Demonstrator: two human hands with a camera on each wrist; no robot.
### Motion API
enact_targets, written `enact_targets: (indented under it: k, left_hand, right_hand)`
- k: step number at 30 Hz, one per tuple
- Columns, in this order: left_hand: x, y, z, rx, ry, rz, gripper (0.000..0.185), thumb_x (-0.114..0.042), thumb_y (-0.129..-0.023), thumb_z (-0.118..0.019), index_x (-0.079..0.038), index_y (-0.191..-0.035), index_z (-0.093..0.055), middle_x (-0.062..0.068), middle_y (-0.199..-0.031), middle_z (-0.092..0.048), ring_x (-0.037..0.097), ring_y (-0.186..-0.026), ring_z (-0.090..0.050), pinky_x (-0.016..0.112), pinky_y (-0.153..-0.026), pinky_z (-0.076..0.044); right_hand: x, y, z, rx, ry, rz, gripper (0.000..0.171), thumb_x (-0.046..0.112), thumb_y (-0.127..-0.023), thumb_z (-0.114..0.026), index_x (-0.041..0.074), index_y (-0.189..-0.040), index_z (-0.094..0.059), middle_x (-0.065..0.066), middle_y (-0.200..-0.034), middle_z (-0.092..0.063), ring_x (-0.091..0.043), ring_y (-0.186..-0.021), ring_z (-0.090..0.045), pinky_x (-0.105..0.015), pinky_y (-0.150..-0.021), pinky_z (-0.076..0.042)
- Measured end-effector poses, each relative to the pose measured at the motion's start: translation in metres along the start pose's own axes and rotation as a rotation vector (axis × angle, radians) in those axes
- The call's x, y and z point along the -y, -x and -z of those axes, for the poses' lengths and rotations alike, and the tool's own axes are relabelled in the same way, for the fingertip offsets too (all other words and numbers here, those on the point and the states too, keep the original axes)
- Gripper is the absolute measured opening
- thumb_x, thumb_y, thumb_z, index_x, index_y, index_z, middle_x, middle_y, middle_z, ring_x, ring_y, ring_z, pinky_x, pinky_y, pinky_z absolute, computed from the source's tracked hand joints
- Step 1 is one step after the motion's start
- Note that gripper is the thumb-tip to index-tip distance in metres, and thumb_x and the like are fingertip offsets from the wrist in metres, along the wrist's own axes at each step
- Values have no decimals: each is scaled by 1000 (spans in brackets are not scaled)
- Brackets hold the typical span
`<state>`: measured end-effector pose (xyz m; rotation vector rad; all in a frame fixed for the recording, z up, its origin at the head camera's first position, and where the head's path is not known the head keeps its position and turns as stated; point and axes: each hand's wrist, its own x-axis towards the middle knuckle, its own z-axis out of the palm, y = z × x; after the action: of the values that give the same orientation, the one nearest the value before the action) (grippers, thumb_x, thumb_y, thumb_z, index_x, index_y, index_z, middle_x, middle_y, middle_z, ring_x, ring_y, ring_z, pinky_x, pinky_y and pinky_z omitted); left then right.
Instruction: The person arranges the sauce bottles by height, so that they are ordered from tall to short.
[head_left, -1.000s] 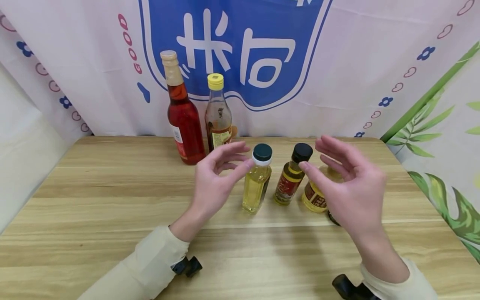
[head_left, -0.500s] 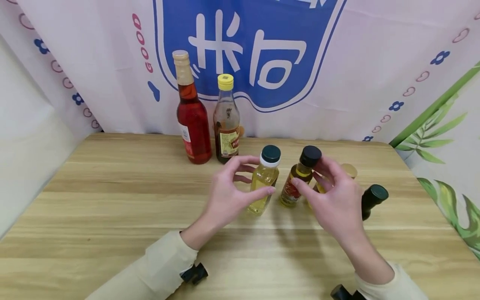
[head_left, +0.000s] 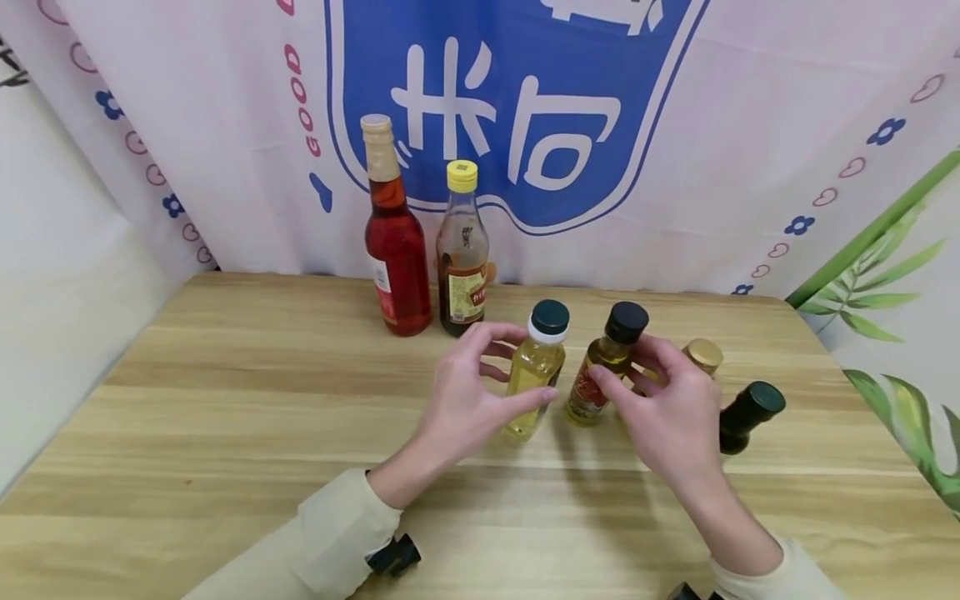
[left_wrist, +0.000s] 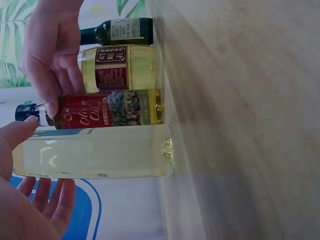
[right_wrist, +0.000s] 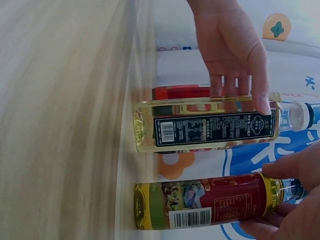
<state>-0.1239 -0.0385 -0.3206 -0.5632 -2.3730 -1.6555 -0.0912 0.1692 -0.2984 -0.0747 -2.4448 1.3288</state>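
Observation:
In the head view my left hand (head_left: pixel 467 398) holds a square clear bottle of pale yellow oil (head_left: pixel 536 367) with a dark green cap, thumb in front and fingers behind. My right hand (head_left: pixel 673 412) pinches a smaller olive oil bottle (head_left: pixel 585 393) with a black cap and red label, just to the right. Both bottles stand upright on the wooden table (head_left: pixel 300 433), a small gap between them. The right wrist view shows the back label of the square oil bottle (right_wrist: pixel 215 127) and the barcode side of the olive oil bottle (right_wrist: pixel 205 204).
Behind on the left stand a tall red bottle (head_left: pixel 398 271) and a yellow-capped bottle of dark liquid (head_left: pixel 462 287). Partly behind my right hand are a gold-capped oil bottle (head_left: pixel 703 355) and a dark green bottle (head_left: pixel 750 410). A printed curtain (head_left: pixel 675 167) hangs behind the table.
Both hands have come down onto the bottles; the left now grips the square oil bottle and the right the olive oil bottle. The dark green bottle has come into view. The view has shifted.

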Motion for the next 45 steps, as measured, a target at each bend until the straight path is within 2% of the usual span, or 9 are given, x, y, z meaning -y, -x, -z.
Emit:
enact_targets:
  k: [17,22,26,32,38,45]
  left_hand:
    - [2,0,-1,0,-5,-23,55,-12,-73,-84,-10,-122,-59,3,-122,-64,21,-104,-64,33,-82,-58]
    - [1,1,-1,-11,-61,-16,57,-16,-73,-87,-10,-122,-59,2,-120,-65,19,-102,-65,33,-80,-59]
    - [-2,3,-1,-32,-113,12,59,-22,-71,-89,-11,-120,-59,1,-116,-65,17,-98,-66,29,-76,-59]
    - [-5,5,-2,-64,-94,62,53,-21,-71,-90,-14,-115,-61,-2,-112,-66,14,-94,-68,31,-79,-60]
    - [-6,5,-3,-96,-64,67,52,-19,-70,-90,-13,-115,-63,-1,-111,-68,13,-92,-69,29,-79,-60]
    - [-6,3,-3,-117,-48,72,51,-20,-71,-90,-12,-114,-64,0,-109,-69,13,-93,-69,29,-79,-60]
  right_hand:
    - [-7,-5,2,-10,12,20,42,27,-81,-82,5,-114,-69,-13,-114,-73,-23,-101,-73,-29,-79,-59]
    - [-7,-6,2,-9,31,43,41,28,-81,-82,5,-113,-70,-14,-113,-73,-24,-101,-73,-31,-79,-59]
    - [-7,-6,2,-7,41,49,41,28,-82,-82,4,-113,-70,-14,-114,-73,-25,-101,-73,-26,-78,-59]
    - [-7,-5,3,-9,41,50,41,27,-81,-82,3,-112,-70,-15,-113,-73,-26,-100,-73,-20,-76,-58]
    - [-7,-6,3,-5,32,53,40,27,-81,-82,3,-111,-69,-15,-112,-73,-25,-100,-73,-18,-76,-57]
    - [-8,-6,3,-9,52,70,39,26,-81,-82,3,-109,-69,-14,-111,-73,-25,-100,-73,-25,-77,-59]
